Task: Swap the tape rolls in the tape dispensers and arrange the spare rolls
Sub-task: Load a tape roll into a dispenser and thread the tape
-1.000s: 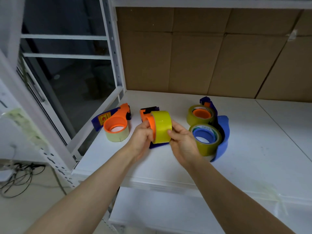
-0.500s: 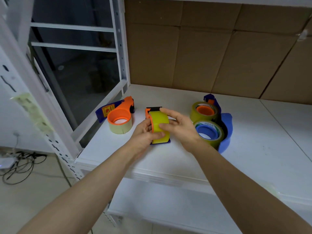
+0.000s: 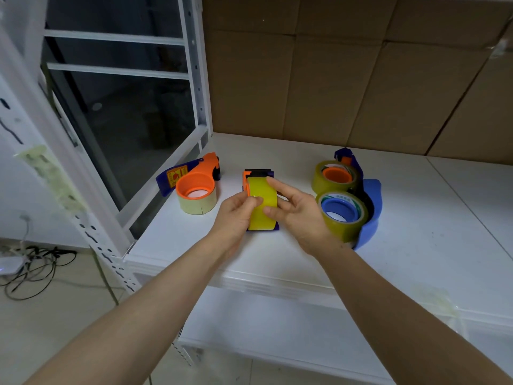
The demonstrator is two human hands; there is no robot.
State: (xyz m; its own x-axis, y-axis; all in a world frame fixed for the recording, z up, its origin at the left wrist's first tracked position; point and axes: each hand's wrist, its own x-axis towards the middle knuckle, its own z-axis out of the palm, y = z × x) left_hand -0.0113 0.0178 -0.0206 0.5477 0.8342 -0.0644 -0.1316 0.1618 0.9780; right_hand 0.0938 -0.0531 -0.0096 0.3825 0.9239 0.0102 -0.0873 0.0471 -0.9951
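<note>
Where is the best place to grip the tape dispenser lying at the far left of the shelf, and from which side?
Probably the blue handle of the left dispenser, approached from the left: it sticks out free toward the shelf frame, while the orange hub and its pale roll are bulky.

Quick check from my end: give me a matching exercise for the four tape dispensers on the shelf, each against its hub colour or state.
Things:
1. left dispenser
2. middle dispenser
3. far right dispenser
4. near right dispenser

States:
A. blue hub
B. standing on edge between left hand and right hand
C. orange hub, pale thin roll
D. orange hub, thick olive roll

Pairs: 1-C, 2-B, 3-D, 4-A
</note>
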